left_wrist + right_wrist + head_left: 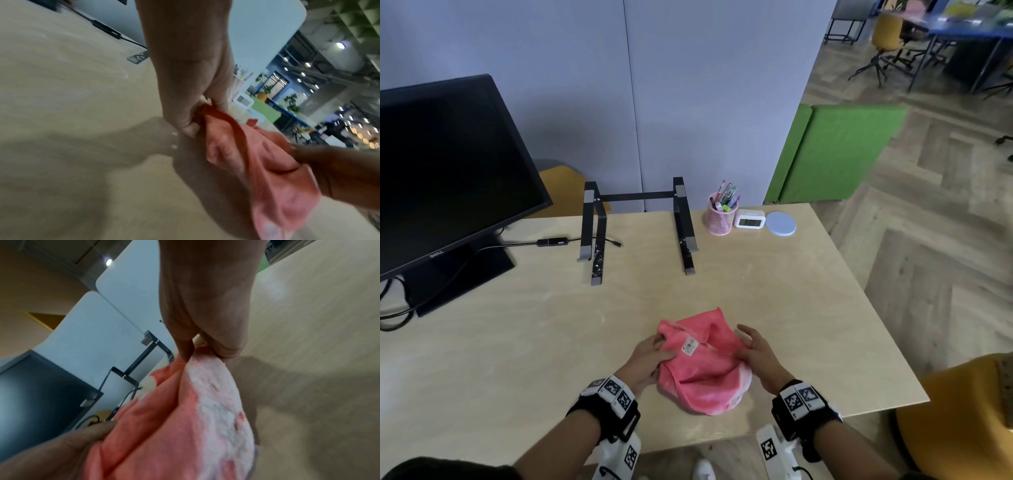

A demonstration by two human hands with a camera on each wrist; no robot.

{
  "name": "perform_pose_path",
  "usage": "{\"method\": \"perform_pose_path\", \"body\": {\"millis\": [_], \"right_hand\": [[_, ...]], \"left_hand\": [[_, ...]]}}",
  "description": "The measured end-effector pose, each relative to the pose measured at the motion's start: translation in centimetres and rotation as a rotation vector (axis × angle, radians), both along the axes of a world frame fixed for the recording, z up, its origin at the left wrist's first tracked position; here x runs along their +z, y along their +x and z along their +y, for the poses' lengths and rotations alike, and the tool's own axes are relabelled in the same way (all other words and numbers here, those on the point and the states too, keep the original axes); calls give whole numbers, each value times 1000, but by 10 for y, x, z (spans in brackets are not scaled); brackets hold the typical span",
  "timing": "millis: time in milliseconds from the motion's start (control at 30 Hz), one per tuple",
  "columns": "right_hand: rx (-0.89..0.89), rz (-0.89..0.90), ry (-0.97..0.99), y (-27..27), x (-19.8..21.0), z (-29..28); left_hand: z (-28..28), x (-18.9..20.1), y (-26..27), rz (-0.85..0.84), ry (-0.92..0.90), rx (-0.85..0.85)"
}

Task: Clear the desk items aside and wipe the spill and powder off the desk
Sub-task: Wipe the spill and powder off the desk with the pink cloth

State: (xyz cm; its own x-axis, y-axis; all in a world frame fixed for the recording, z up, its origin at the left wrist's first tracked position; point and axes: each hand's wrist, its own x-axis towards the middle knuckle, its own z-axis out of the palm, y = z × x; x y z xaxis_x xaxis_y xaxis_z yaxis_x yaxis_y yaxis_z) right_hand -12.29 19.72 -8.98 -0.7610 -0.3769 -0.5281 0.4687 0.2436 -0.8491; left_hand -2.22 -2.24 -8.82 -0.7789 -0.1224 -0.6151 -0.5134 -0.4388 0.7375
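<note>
A crumpled pink cloth [702, 363] lies near the front edge of the pale wooden desk [517, 342], with white powder caked on its lower right part [218, 402]. My left hand [650, 356] pinches the cloth's left edge [207, 112] between thumb and fingers. My right hand [753, 353] pinches its right side, and the right wrist view shows the fingertips [185, 353] closed on a fold. Faint white smears [753, 270] remain on the desk behind the cloth.
A black monitor [448, 171] stands at the left with cables [517, 245]. A black laptop stand [637, 226] sits mid-back. A pink pen cup [720, 216], a white clock [749, 219] and a blue disc [780, 223] line the back right. A yellow chair [962, 421] is at the right.
</note>
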Motion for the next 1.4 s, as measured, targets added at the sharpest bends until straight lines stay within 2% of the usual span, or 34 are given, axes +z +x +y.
{"method": "perform_pose_path", "body": {"millis": [133, 267, 367, 433, 567, 700, 767, 833, 967, 1167, 1300, 1400], "right_hand": [[39, 199, -50, -6, 13, -1], [97, 369, -71, -7, 19, -5], [134, 469, 27, -8, 17, -9], [96, 431, 63, -10, 13, -12], [15, 232, 11, -7, 16, -15], [205, 272, 302, -6, 14, -7], [265, 301, 341, -6, 14, 0], [226, 312, 290, -8, 19, 12], [48, 433, 208, -18, 37, 39], [-135, 641, 363, -59, 59, 104], [-244, 730, 454, -90, 75, 167], [-305, 896, 501, -99, 79, 210]], "left_hand": [[-14, 11, -4, 164, -21, -68], [-18, 21, -6, 218, -252, -208], [-16, 19, -6, 211, -363, -236], [-13, 20, -7, 184, -338, -185], [-12, 28, -7, 177, -277, -134], [-6, 32, -10, 247, -350, -177], [-4, 34, -14, 280, -314, -190], [1, 37, -24, 314, -321, -209], [24, 53, -54, 406, -475, -269], [92, 67, -105, 494, -471, -386], [151, 73, -139, 667, -599, -471], [196, 76, -152, 705, -508, -515]]}}
